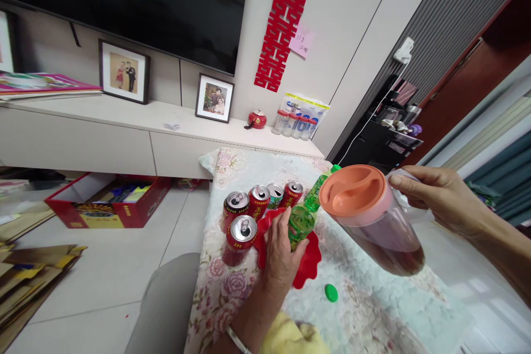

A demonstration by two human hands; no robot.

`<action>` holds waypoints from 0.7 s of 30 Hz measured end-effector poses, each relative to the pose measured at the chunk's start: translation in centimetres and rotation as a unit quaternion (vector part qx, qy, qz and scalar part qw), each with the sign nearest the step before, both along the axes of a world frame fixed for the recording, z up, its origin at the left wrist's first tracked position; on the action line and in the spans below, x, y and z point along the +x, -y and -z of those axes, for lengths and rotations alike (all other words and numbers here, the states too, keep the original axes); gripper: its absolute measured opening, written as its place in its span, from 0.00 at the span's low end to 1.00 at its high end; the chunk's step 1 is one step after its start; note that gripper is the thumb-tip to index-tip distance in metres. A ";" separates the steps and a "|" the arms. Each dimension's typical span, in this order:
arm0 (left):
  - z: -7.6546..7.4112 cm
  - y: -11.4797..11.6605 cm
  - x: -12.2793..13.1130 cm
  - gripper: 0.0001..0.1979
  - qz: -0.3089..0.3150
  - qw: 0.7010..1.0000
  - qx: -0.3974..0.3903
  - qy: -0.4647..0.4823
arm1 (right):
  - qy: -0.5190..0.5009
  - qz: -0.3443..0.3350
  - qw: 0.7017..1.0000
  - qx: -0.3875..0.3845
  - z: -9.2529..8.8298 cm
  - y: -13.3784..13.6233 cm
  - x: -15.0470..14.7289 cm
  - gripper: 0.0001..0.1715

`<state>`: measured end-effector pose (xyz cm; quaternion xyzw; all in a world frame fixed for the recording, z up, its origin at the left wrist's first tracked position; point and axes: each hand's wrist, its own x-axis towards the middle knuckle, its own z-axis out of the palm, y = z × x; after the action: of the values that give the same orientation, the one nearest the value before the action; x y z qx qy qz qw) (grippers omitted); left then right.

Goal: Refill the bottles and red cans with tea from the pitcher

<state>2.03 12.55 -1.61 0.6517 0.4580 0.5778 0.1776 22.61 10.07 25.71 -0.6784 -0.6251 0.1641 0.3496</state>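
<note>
My right hand [431, 191] grips the handle of a clear plastic pitcher [385, 238] with an orange lid [352, 191]. The pitcher is tilted in the air over the table's right side, and dark brown liquid lies in its lower part. My left hand [282, 249] is closed around the lower part of a green drink bottle [301, 222] above a red scalloped plate [311, 265]; its fingers partly hide the bottle. A green bottle cap [331, 292] lies on the tablecloth. Close to the left hand stand several opened drink cans, including a red one [243, 232] and a green one [275, 194].
A floral tablecloth [224, 293] covers the table. Yellow cloth [290, 337] lies at the near edge. Behind stands a white cabinet [182, 127] with framed photos, jars [292, 126] and a red pot [257, 119]. A red carton [124, 213] sits on the floor at left.
</note>
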 end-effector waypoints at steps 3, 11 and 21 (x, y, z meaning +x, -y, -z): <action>0.0 0.0 0.0 0.42 -0.001 1.000 0.000 -0.003 | -0.002 0.003 1.000 0.005 0.0 0.0 -0.2 0.36; -0.1 0.0 0.0 0.42 -0.003 1.000 -0.002 -0.005 | 0.005 0.003 1.000 -0.002 0.0 0.0 0.5 0.35; 0.0 0.0 0.0 0.42 -0.003 1.000 0.000 -0.007 | 0.006 0.007 1.000 -0.003 -0.1 0.0 0.3 0.35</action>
<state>2.02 12.56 -1.59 0.6547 0.4610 0.5737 0.1725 22.96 10.12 25.78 -0.6847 -0.6219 0.1593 0.3451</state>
